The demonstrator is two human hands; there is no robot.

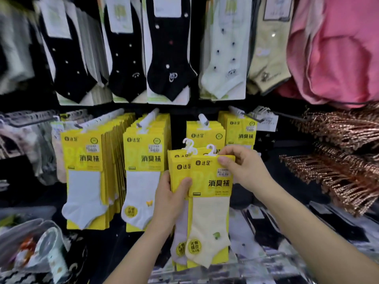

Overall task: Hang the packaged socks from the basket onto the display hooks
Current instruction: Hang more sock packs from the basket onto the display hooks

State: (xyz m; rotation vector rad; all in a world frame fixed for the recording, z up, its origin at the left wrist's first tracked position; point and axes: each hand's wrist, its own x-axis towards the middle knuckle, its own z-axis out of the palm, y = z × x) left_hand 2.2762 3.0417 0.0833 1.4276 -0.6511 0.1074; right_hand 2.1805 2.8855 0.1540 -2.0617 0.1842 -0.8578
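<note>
My left hand (171, 201) grips a small stack of yellow-carded sock packs (180, 167) by its left edge, thumb across the front. My right hand (244, 167) pinches the top right corner of the front pack (211, 201), which holds a cream sock and has a white plastic hook on top. Behind the stack, a display hook (203, 119) carries several matching yellow packs (205, 136). More full hooks of yellow packs hang to the left (86, 156) and in the centre-left (143, 156). No basket is in view.
Black, white and beige socks (168, 58) hang in the row above. Pink garments (338, 48) fill the upper right, copper-coloured hangers (338, 160) stack below them. Bagged socks (37, 253) lie at the lower left, and more dark packs sit at the lower right.
</note>
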